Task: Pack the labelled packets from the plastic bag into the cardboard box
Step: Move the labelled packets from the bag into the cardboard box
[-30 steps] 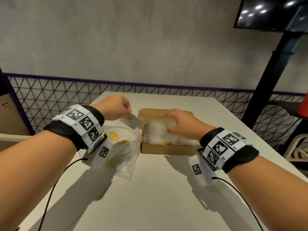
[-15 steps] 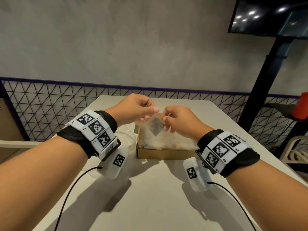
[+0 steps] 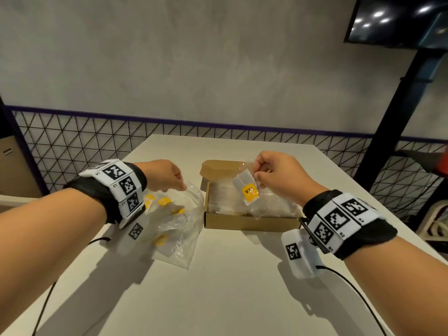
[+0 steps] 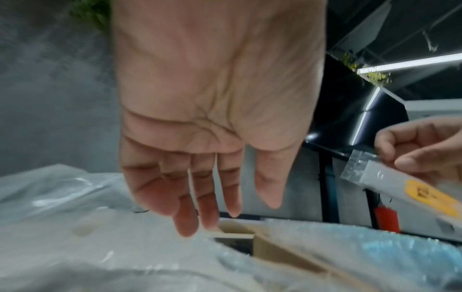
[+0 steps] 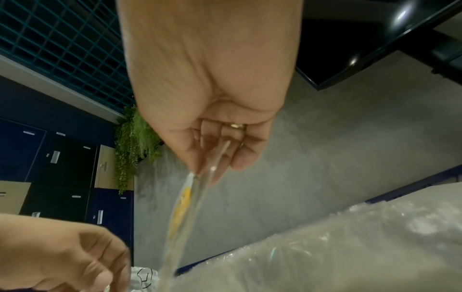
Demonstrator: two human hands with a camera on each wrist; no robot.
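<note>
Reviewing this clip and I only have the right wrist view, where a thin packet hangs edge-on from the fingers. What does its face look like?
Observer: In the head view the packet is a small clear sleeve with a yellow label low on its face, pinched at the top by the right hand.
Operator: Is it over the box?
Observer: Yes, it hangs above the open cardboard box, which already holds clear wrapping.
Operator: Is the left hand holding anything?
Observer: No. The left wrist view shows the left hand with fingers relaxed and empty, over the plastic bag.
Operator: Any packets left in the bag?
Observer: Several yellow labels show through it.
</note>
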